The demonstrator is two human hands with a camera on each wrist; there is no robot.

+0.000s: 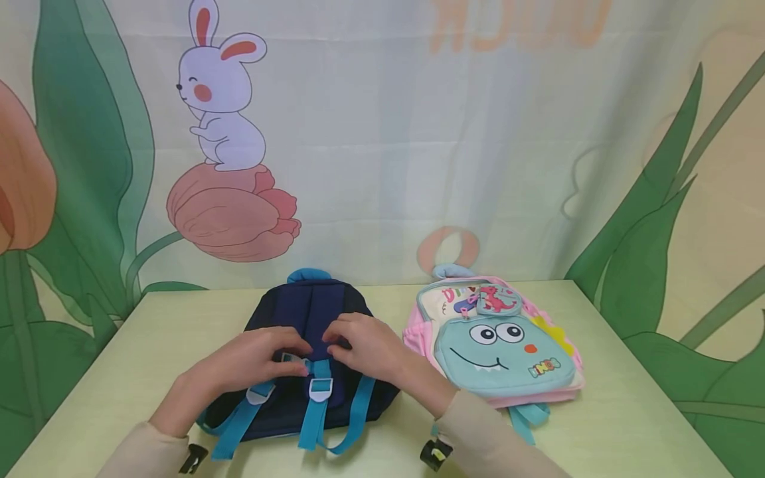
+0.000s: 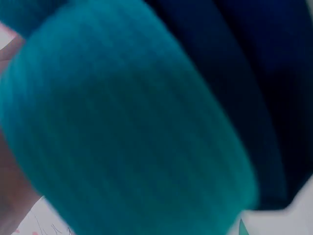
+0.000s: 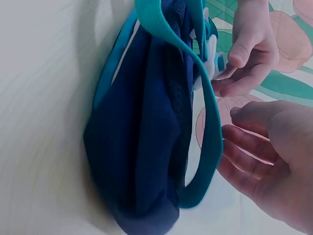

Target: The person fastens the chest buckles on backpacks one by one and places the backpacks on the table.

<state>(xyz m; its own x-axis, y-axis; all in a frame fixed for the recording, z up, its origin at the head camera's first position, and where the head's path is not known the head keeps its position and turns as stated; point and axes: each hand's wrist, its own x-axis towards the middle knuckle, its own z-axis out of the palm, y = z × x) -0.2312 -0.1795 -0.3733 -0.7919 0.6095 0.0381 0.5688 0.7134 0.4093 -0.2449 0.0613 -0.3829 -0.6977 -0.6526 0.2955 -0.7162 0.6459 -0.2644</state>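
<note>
A navy backpack lies on the table with its strap side up, as the head view shows. Above its back panel, my left hand hovers close to the light blue webbing and a white buckle, fingers loosely bent. Facing it, my right hand is held over the panel, fingers curved with nothing visible between them. In the right wrist view the right hand is near a teal strap that loops up from the bag. A blurred teal strap fills most of the left wrist view.
A pink and light blue backpack with a cartoon face lies to the right on the pale table. Behind the table hangs a printed curtain with a rabbit and tulips.
</note>
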